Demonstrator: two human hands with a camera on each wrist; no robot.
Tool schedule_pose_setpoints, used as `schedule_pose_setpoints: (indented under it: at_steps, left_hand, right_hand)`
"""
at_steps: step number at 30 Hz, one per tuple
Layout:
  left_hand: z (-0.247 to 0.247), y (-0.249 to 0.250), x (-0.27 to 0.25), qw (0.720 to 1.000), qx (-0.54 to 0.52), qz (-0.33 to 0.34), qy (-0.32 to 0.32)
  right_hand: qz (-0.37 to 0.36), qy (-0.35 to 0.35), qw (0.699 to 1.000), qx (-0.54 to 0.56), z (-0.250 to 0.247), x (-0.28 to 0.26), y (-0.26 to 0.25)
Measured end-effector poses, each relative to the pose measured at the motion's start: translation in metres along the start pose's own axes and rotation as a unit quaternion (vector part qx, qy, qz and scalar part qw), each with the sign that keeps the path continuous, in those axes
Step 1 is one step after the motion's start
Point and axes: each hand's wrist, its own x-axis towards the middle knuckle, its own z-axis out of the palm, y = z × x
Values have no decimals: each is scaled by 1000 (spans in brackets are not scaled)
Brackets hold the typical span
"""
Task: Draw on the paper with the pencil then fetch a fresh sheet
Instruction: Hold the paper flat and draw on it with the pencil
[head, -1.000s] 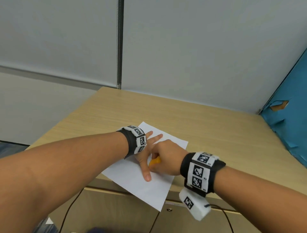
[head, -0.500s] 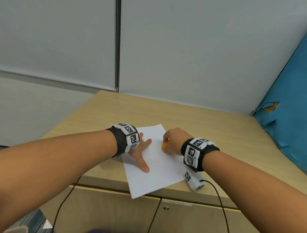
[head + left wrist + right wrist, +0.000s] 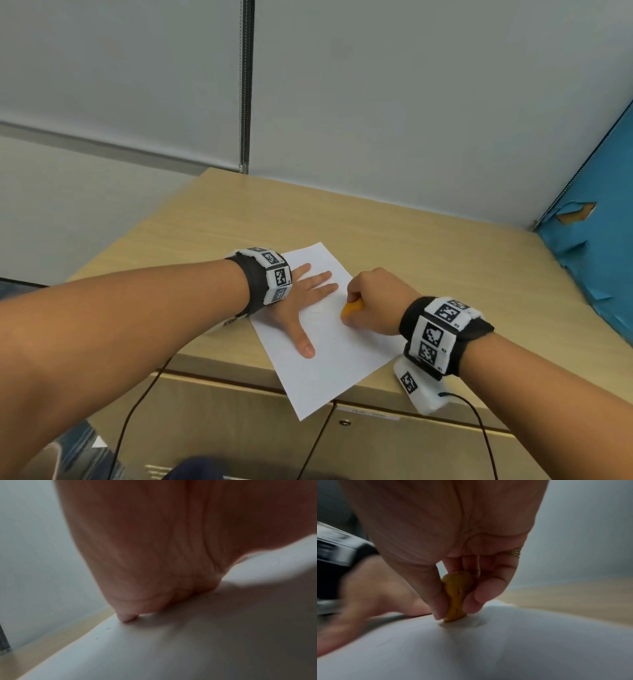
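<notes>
The thin white rectangular sheet of paper point(image 3: 329, 346) lies skewed on the light wood-grain laminate cabinet top point(image 3: 428, 246), its six o'clock corner hanging past the front edge. Its surface looks smooth and matte; any marks on it are too faint to read from the head view, though the right wrist view hints at slight grey traces beside the drawing tip. Near the sheet's three o'clock edge, the right hand point(image 3: 373, 301) pinches a short, stubby yellow-orange pencil point(image 3: 456, 597) between thumb and fingertips, its lower end touching the paper; it looks thick and waxy, more like a crayon stub. At nine o'clock of the pencil, the left hand point(image 3: 305, 301) lies flat with fingers spread, pressing the sheet down.

By my reading the drawing step is in hand, and fetching a fresh sheet has not begun. The next stroke calls for light, even pressure, with the flat palm keeping the flimsy sheet from sliding or wrinkling. No spare paper shows in any view. At two o'clock, beyond the cabinet, stands a blue torn-surfaced panel point(image 3: 603, 246); plain grey wall panels point(image 3: 394, 102) lie at twelve.
</notes>
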Motion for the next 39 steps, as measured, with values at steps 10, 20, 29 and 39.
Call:
schedule_pose_setpoints:
  at_steps: [10,20,29,39]
  left_hand:
    - [-4,5,-2,1000,8,-9,-13]
    - [-5,5,-4,1000,14,-10,-14]
    - [-7,5,-5,1000,13,-16,-19]
    - [-7,7,-6,999,21,-26,-23]
  right_hand:
    - [-10,9,1000,-18,-8,2,-15]
    - [-4,-12,1000,-23,-11,2,-18]
    - [-1,5,999,-46,-10,3,-26]
    - [-35,-10,999,-33,-6,0,-48]
